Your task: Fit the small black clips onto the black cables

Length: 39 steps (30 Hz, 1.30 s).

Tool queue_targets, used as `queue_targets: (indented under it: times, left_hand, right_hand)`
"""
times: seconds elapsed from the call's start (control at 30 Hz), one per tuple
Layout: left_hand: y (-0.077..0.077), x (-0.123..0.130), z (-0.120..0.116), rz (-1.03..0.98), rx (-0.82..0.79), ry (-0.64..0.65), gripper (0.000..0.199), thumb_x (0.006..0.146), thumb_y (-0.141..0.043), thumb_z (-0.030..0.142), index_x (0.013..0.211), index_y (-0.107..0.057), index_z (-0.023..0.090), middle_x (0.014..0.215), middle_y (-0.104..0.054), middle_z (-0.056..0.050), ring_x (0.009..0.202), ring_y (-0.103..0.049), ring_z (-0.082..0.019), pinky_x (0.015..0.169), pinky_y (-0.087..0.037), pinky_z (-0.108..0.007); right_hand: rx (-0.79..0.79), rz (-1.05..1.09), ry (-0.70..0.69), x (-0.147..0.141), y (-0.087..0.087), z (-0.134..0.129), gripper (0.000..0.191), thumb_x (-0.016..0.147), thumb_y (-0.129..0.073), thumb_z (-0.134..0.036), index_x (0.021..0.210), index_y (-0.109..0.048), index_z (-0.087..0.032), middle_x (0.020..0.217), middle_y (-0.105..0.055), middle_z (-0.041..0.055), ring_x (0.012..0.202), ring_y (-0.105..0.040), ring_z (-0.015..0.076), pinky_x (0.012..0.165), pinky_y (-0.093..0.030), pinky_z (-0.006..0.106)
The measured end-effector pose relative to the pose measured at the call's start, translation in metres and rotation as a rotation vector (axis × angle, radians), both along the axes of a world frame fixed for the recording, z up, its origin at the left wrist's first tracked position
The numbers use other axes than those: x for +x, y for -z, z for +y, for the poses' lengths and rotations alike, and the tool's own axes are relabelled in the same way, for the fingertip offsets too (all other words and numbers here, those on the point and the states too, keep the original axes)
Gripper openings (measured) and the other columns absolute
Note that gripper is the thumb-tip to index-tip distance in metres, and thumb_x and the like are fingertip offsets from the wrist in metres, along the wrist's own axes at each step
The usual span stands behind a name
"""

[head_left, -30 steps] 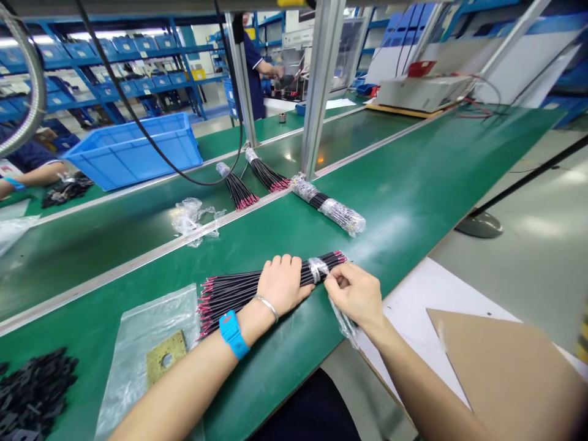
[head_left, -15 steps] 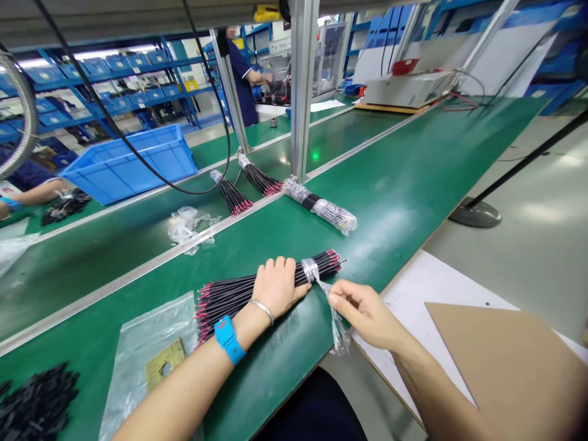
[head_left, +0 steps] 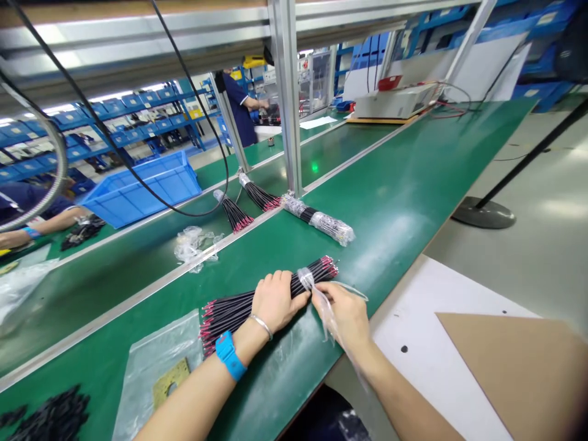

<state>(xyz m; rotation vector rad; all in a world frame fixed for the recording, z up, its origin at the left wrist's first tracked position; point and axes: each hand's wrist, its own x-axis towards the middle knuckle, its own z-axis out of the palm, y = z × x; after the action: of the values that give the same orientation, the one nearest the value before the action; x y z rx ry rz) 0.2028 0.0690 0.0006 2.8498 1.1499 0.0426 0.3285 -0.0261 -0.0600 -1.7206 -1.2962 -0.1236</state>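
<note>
A bundle of black wires point(head_left: 228, 311) with red ends lies slantwise on the green bench. My left hand point(head_left: 275, 300) is closed over the bundle's middle and presses it to the surface. Near the right end, a band of clear plastic wrap point(head_left: 305, 278) circles the wires. My right hand point(head_left: 342, 312) is just right of the band, its fingers pinched on the loose tail of the wrap. Part of that tail hangs down across the hand, and a thin loop sticks out to the right.
Beyond lie a wrapped bundle point(head_left: 321, 222) and two smaller wire bundles point(head_left: 261, 195). Crumpled plastic point(head_left: 195, 245), a blue bin point(head_left: 142, 190) and a metal post point(head_left: 285, 98) stand near them. At left are a plastic bag point(head_left: 151, 349) and black parts point(head_left: 55, 413). Two co-workers point(head_left: 241, 107) are beyond.
My right hand has moved left and in against the band, bringing the wrap's tail with it. My left hand stays on the wires. The view has tilted up slightly.
</note>
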Motion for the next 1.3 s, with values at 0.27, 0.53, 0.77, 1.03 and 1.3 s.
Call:
queue_targets:
  times: [0.27, 0.53, 0.77, 1.03, 1.3]
  left_hand:
    - [-0.001, 0.004, 0.003, -0.004, -0.069, -0.049, 0.036, 0.077, -0.065, 0.043, 0.103, -0.055, 0.019, 0.098, -0.071, -0.008, 0.091, -0.068, -0.028, 0.076, -0.051, -0.035]
    - [-0.015, -0.002, 0.005, -0.082, -0.092, -0.108, 0.031, 0.077, -0.06, 0.038, 0.103, -0.052, 0.024, 0.095, -0.074, -0.005, 0.085, -0.071, -0.028, 0.07, -0.051, -0.034]
    - [-0.024, -0.003, 0.003, -0.136, -0.091, -0.125, 0.029, 0.077, -0.06, 0.039, 0.101, -0.05, 0.026, 0.094, -0.074, -0.002, 0.084, -0.072, -0.026, 0.068, -0.051, -0.032]
    - [-0.009, 0.006, 0.001, -0.089, -0.129, -0.108, 0.031, 0.078, -0.059, 0.041, 0.103, -0.053, 0.025, 0.096, -0.074, -0.004, 0.086, -0.071, -0.028, 0.07, -0.051, -0.034]
    - [0.0, 0.015, 0.002, -0.002, -0.153, -0.123, 0.031, 0.082, -0.055, 0.047, 0.102, -0.053, 0.024, 0.096, -0.073, -0.006, 0.087, -0.07, -0.029, 0.07, -0.051, -0.036]
  right_hand:
    - [0.15, -0.116, 0.082, -0.004, 0.001, 0.01, 0.011, 0.083, -0.049, -0.019, 0.077, -0.059, -0.021, 0.07, -0.066, 0.0019, 0.061, -0.063, 0.0168, 0.062, -0.046, 0.028]
    - [0.174, -0.049, 0.194, 0.008, -0.004, 0.008, 0.005, 0.077, -0.051, -0.02, 0.073, -0.052, -0.023, 0.061, -0.06, -0.0011, 0.049, -0.058, 0.0157, 0.053, -0.045, 0.028]
    - [0.289, -0.004, 0.032, -0.004, -0.018, 0.007, 0.004, 0.086, -0.056, -0.024, 0.089, -0.06, -0.023, 0.079, -0.069, 0.0028, 0.067, -0.066, 0.0167, 0.067, -0.054, 0.028]
    - [0.238, 0.055, 0.053, -0.001, -0.003, 0.003, 0.005, 0.09, -0.058, -0.023, 0.093, -0.06, -0.02, 0.079, -0.068, 0.0021, 0.066, -0.065, 0.0154, 0.066, -0.052, 0.027]
    - [0.131, 0.046, 0.008, 0.006, 0.0, 0.005, 0.009, 0.091, -0.053, -0.024, 0.084, -0.058, -0.022, 0.074, -0.066, -0.0013, 0.059, -0.063, 0.013, 0.062, -0.049, 0.025]
